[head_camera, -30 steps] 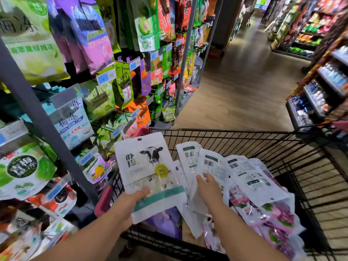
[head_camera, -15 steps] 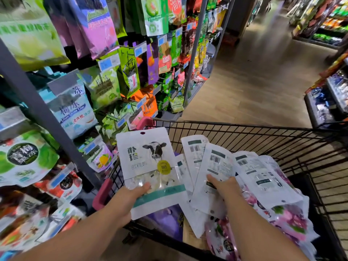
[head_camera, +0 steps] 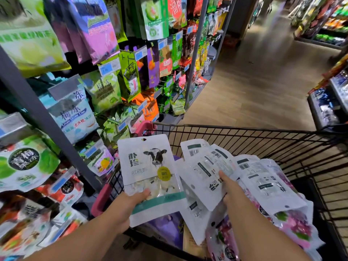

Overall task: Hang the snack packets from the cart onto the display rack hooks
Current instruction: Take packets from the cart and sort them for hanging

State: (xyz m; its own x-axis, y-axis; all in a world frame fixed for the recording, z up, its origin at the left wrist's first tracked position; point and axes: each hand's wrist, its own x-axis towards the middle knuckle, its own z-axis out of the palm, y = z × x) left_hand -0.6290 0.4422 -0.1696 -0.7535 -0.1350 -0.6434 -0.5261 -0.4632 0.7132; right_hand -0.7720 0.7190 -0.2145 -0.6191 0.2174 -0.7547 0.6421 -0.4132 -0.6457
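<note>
Two hands work over the black wire cart (head_camera: 244, 129): the left hand (head_camera: 128, 206) grips a white cow-printed snack packet (head_camera: 148, 166) by its lower edge, and the right hand (head_camera: 231, 191) pinches a fan of white barcode-backed packets (head_camera: 205, 174) inside the cart. Gathering seems to be the step in hand. Next, the hang-hole must meet a free hook on the grey display rack (head_camera: 37, 113).

The black wire cart (head_camera: 244, 130) holds white snack packets (head_camera: 263, 182) lying over pink-flowered packets (head_camera: 298, 229).
</note>
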